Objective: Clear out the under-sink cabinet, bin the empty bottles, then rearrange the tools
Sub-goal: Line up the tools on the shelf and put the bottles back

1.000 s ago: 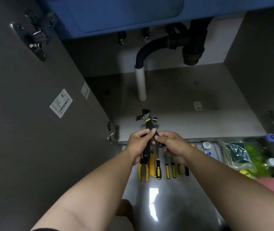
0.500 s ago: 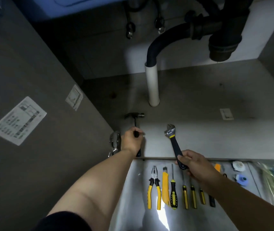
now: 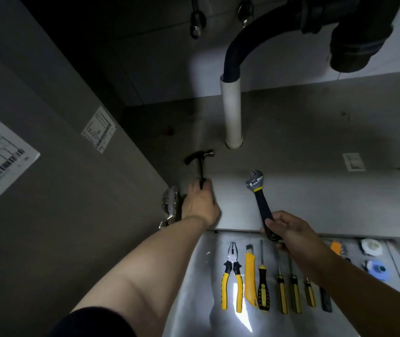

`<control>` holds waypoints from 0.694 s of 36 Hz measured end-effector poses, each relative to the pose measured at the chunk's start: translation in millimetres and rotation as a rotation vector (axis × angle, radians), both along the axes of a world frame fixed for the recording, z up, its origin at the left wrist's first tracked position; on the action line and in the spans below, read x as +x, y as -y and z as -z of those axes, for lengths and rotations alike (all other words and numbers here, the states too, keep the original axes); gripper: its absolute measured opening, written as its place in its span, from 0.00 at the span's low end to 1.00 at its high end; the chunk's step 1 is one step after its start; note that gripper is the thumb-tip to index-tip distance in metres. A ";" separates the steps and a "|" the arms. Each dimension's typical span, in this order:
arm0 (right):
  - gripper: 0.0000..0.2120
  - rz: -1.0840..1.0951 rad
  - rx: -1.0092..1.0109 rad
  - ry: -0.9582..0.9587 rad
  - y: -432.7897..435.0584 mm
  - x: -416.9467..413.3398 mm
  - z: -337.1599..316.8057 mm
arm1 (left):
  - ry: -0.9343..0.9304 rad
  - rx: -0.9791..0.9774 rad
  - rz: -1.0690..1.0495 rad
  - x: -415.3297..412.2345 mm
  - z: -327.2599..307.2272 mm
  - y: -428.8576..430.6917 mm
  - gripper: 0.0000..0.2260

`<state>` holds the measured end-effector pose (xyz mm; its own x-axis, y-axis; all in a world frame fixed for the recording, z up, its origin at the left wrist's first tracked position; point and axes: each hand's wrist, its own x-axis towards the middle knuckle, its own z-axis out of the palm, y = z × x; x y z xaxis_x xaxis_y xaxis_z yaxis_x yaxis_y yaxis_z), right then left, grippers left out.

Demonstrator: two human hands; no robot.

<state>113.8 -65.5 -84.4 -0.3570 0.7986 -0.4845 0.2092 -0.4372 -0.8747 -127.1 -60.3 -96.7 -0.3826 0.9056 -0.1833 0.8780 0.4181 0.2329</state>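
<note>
Black short sleeve (image 3: 92,323) on left arm (image 3: 145,268), forearms bare

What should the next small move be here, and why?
Probably lower the wrench onto the cabinet floor right of the hammer: the left hand grips the hammer low by the left wall, and the right hand holds the wrench over bare floor.

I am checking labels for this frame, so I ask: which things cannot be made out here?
Head view only:
- hammer: lower handle hidden inside the left hand.
- wrench: handle end covered by the right hand.
- sticker on the cabinet wall: print too small to read.
- orange tool: mostly behind the right hand, blurred.
</note>
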 end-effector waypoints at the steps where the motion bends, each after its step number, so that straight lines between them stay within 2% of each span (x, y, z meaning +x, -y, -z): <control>1: 0.07 0.006 -0.006 -0.002 -0.2 -0.7 -0.7 | -0.028 -0.020 0.020 3.8 -0.5 3.4 0.25; 5: 0.07 0.020 -0.022 -0.004 0.5 -4.6 -3.5 | -0.172 -0.054 0.047 14.7 -0.5 10.7 0.22; 8: 0.07 0.011 -0.024 -0.009 1.8 -6.4 -3.4 | -0.275 -0.088 0.049 12.8 1.0 8.5 0.24; 25: 0.07 -0.018 -0.028 -0.001 5.5 -4.9 1.8 | -0.606 -0.360 0.039 -4.4 4.5 -20.1 0.23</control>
<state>108.9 -71.0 -86.2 -0.3717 0.7780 -0.5065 0.2166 -0.4579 -0.8622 -131.5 -40.2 -101.2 -0.4807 0.8437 -0.2389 0.8251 0.3429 -0.4491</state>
